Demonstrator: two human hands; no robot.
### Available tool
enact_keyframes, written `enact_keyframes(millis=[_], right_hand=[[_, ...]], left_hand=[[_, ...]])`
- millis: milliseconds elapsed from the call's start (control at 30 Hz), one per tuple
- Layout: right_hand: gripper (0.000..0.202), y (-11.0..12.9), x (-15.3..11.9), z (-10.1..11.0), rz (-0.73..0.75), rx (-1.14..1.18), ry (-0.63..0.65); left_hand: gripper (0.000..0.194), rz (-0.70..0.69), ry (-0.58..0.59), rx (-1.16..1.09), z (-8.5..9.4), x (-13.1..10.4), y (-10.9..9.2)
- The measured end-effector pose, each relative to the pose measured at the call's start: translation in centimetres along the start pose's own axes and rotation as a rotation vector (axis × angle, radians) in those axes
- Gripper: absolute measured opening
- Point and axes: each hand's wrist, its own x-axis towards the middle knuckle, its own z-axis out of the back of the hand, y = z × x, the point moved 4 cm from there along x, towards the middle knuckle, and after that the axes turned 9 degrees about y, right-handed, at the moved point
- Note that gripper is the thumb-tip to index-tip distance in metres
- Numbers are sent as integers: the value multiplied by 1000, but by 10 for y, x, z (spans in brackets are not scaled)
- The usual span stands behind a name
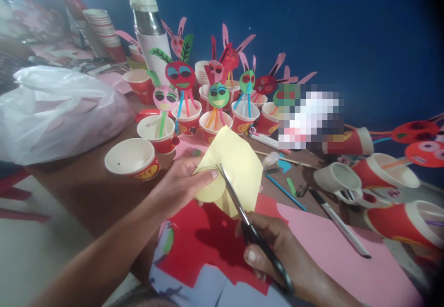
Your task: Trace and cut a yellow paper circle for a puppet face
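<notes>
Yellow paper (243, 163) is held up at the middle of the view by my left hand (183, 182), its thumb pressing on a round yellow piece (211, 189) at the sheet's left side. My right hand (267, 247) grips black-handled scissors (255, 233), whose blades point up and left across the yellow paper, the tip near my left thumb. The blades look nearly closed. Below the hands lie red paper (208, 247) and pink paper (333, 256).
Paper cups with colourful paper faces on straws (180, 76) stand behind. An empty cup (130, 159) and a white plastic bag (62, 113) are at left. A mug (335, 177), a marker (342, 226) and tipped cups (405, 224) occupy the right. A flask (151, 34) stands farther back.
</notes>
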Motion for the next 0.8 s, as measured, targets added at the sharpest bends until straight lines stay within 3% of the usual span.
enact_keyframes(millis=[800], right_hand=[[42,-2,1,-2,-10,-2,6]], left_hand=[[24,40,-6,-2,3,0,4]])
